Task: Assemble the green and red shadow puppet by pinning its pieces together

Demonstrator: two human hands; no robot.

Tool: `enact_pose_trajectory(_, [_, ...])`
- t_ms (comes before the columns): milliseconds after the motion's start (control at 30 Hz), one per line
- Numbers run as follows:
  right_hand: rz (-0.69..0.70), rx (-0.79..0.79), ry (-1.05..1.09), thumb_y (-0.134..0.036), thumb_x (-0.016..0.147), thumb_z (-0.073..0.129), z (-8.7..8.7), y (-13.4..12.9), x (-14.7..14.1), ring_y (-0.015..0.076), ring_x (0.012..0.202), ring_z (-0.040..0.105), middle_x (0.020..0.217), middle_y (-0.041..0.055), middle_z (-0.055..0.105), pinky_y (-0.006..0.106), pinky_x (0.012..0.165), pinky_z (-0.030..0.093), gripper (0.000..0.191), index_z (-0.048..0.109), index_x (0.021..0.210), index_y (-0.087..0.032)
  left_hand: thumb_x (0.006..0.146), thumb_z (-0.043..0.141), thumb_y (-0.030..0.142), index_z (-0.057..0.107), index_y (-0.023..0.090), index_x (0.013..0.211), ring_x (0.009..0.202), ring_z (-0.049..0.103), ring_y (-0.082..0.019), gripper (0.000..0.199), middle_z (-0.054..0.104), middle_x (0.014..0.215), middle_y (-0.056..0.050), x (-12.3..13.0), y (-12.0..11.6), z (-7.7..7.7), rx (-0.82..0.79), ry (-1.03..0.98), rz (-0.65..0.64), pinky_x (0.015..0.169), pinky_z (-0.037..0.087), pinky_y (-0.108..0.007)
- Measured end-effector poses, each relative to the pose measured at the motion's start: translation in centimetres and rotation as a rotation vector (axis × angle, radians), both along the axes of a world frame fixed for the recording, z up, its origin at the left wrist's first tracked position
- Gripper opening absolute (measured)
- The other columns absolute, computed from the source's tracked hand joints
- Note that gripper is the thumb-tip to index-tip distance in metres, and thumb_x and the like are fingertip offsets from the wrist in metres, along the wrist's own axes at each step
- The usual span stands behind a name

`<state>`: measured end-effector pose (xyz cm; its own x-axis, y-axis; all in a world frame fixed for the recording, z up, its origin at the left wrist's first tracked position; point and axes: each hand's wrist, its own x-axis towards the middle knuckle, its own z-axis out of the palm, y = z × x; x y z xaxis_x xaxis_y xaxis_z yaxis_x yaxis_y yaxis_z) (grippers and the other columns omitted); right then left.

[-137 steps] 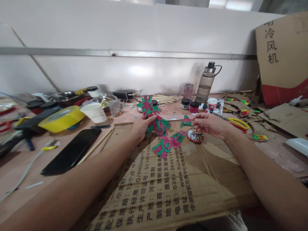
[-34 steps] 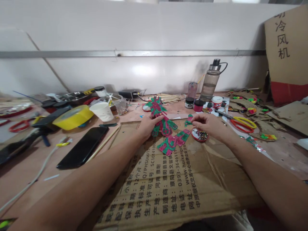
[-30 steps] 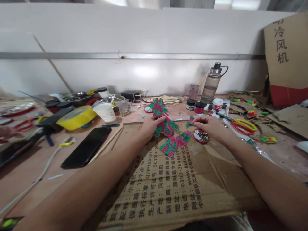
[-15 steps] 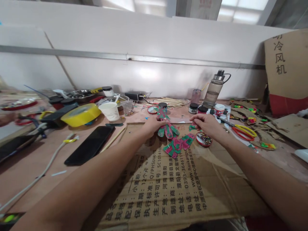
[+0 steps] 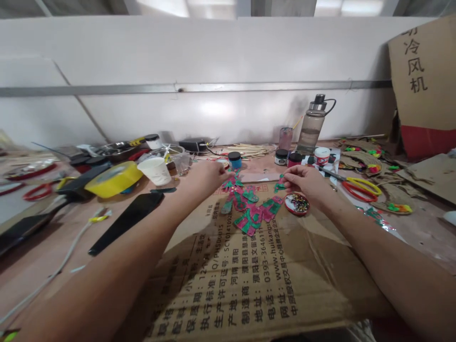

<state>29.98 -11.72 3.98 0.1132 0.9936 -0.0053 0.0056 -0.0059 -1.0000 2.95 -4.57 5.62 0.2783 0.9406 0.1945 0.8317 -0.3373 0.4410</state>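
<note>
Cardboard [image 5: 285, 275], creased and matte, lies flat and printed with dark lettering, its left part covered by a bare forearm. Behind it, a bottle [image 5: 311, 133] of smoky, see-through material stands upright. Left hand [image 5: 212, 176] hovers over the far edge, fingers curled into a narrow pinch at the top of the cutouts [image 5: 249, 221]; whether it touches them or grips anything cannot be told. Right hand [image 5: 304, 183] is just as narrow, thumb and fingers drawn together beside the small piece [image 5: 280, 184]; any tiny thing between them is too small to make out. The phone [image 5: 124, 221], smooth and black, is partly hidden by the left forearm. The cutouts, flat, pink and green, rounded and angular, lie overlapping on the cardboard, near the round red-rimmed dish [image 5: 309, 209] of shiny bits [image 5: 302, 203].
</note>
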Motion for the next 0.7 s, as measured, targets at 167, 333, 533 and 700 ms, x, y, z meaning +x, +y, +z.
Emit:
enact_pose_trajectory(167, [0.042, -0.009, 0.165, -0.01, 0.073, 0.073, 0.1, 0.0, 0.3, 0.0087, 0.057, 0.063, 0.067, 0.0005, 0.066, 0.018, 0.058, 0.056, 0.009, 0.065, 0.074, -0.015, 0.077, 0.062, 0.045, 0.071, 0.022, 0.085, 0.072, 0.062, -0.017, 0.026, 0.072, 0.082, -0.003, 6.5, -2.5, -1.4, -0.018, 0.057, -0.441, 0.065, 0.042, -0.025])
enact_pose_trajectory(333, [0.046, 0.014, 0.158, -0.009, 0.07, 0.074, 0.4, -0.1, 0.1, 0.0085, 0.055, 0.061, 0.064, -0.0004, 0.065, 0.018, 0.055, 0.055, 0.011, 0.064, 0.073, -0.015, 0.069, 0.072, 0.04, 0.069, 0.017, 0.093, 0.071, 0.064, -0.022, 0.033, 0.071, 0.084, -0.006, 11.0, -5.0, -0.6, -0.131, 0.441, -0.433, 0.059, 0.042, -0.027])
enact_pose_trajectory(533, [0.016, 0.022, 0.077, -0.006, 0.073, 0.068, 0.3, 0.1, -0.3, 0.0086, 0.054, 0.061, 0.063, -0.0012, 0.066, 0.018, 0.053, 0.054, 0.011, 0.063, 0.073, -0.016, 0.064, 0.077, 0.037, 0.071, 0.014, 0.093, 0.075, 0.065, -0.026, 0.038, 0.07, 0.083, -0.01, 12.2, -4.8, 0.1, -0.166, 0.546, -0.376, 0.065, 0.043, -0.029])
enact_pose_trajectory(700, [0.051, -0.008, 0.11, -0.008, 0.076, 0.066, 0.0, 0.0, -0.4, 0.0091, 0.051, 0.061, 0.062, -0.0014, 0.065, 0.02, 0.052, 0.055, 0.01, 0.062, 0.074, -0.016, 0.059, 0.077, 0.036, 0.072, 0.019, 0.078, 0.062, 0.06, -0.021, 0.026, 0.067, 0.067, -0.002, 11.4, -3.2, -1.1, -0.296, 0.351, -0.375, 0.055, 0.037, -0.027])
